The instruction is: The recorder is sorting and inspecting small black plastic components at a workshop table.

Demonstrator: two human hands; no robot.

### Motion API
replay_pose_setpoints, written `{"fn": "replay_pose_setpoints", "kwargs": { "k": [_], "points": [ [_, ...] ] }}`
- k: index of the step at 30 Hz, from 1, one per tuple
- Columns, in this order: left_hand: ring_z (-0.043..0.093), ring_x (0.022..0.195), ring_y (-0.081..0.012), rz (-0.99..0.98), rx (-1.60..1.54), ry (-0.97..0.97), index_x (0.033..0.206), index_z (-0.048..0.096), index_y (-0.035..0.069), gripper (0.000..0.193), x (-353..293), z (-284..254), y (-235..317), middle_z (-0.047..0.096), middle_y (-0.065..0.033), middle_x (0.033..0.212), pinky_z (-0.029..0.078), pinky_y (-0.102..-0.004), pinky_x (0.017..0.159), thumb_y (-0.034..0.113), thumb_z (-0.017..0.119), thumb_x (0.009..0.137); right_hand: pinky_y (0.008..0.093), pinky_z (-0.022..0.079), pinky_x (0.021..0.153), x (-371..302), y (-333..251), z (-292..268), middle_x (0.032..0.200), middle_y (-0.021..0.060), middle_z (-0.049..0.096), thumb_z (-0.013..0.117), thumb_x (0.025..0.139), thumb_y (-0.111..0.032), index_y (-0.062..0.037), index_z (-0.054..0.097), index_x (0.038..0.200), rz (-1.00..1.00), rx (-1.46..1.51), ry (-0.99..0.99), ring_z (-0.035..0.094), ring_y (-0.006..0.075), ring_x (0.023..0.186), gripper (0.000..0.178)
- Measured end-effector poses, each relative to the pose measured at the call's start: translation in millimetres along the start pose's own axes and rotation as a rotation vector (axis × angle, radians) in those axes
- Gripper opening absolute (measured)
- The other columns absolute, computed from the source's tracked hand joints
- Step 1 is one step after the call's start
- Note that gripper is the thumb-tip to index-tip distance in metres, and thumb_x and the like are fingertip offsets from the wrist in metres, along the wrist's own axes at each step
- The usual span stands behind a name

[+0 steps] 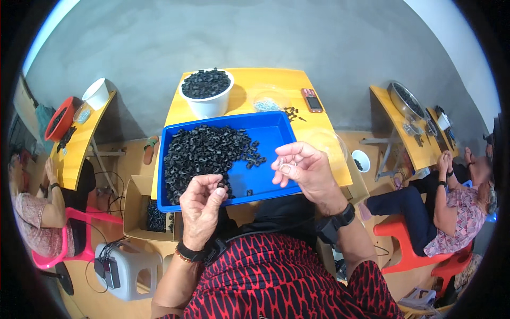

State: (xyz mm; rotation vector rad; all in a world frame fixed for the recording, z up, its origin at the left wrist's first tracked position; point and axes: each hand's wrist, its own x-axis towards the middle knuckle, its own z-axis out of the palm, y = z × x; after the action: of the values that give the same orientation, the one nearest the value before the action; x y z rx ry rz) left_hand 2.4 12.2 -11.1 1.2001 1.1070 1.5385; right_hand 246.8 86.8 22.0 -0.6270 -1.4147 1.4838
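A blue plastic tray point(273, 138) lies tilted at the table's near edge. Small black plastic parts point(194, 154) are heaped over its left side, and a few lie loose to the right. At the near rim my left hand point(197, 212) is closed, thumb against fingers, on a small black plastic part point(221, 185). Over the tray's right side, my right hand point(314, 173) has its fingers curled around small shiny, clear-looking pieces point(282, 162). Their exact kind is too small to make out.
Behind the tray stand a white bucket point(208, 106) heaped with black parts, a clear dish point(267, 102) of small pale pieces and a red phone point(312, 101). A cardboard box point(133, 212) sits lower left. People work at yellow tables point(79, 154) on both sides.
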Motion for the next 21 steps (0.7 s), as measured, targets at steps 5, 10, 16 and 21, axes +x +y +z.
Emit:
{"fn": "replay_pose_setpoints", "kwargs": {
  "k": [5,10,16,21],
  "points": [
    [0.064,0.086,-0.0103,0.004,-0.023,-0.047,0.111,0.063,-0.001,0.017,-2.4,-4.6,-1.7,0.063,-0.0024,0.093,0.055,-0.0256,0.078,0.004,0.065,0.094,0.0302,0.06,0.069,0.4,16.2,24.0,0.099,0.0165,0.071,0.061,0.094,0.001,0.0022,0.061,0.118,0.021,0.211,-0.021,0.072,0.0225,0.081,0.024],
    [0.065,0.084,-0.0106,0.006,-0.025,-0.055,0.11,0.063,-0.001,0.017,-3.2,-6.3,0.6,0.065,-0.0033,0.092,0.055,-0.0253,0.078,0.004,0.066,0.094,0.0336,0.061,0.073,-4.2,16.6,29.9,0.103,0.0188,0.071,0.061,0.094,0.002,0.0024,0.062,0.114,0.034,0.246,-0.05,0.073,0.0266,0.086,0.02],
    [0.065,0.083,-0.0107,0.009,0.015,-0.054,0.11,0.063,-0.001,0.016,-4.3,-6.8,0.5,0.068,-0.0052,0.094,0.055,-0.0254,0.078,0.003,0.065,0.094,0.033,0.061,0.073,-10.7,24.9,30.8,0.104,0.0196,0.071,0.061,0.094,0.003,0.0023,0.062,0.116,0.037,0.307,-0.07,0.073,0.0271,0.086,0.022],
    [0.065,0.084,-0.0107,0.024,0.045,-0.054,0.109,0.063,-0.002,0.017,-4.4,-7.7,-1.3,0.068,-0.0054,0.094,0.055,-0.026,0.079,0.003,0.065,0.094,0.0326,0.061,0.072,-15.4,29.0,30.8,0.103,0.0195,0.071,0.06,0.094,0.003,0.0017,0.06,0.119,0.092,0.365,-0.054,0.073,0.0268,0.086,0.024]
  ]
}}
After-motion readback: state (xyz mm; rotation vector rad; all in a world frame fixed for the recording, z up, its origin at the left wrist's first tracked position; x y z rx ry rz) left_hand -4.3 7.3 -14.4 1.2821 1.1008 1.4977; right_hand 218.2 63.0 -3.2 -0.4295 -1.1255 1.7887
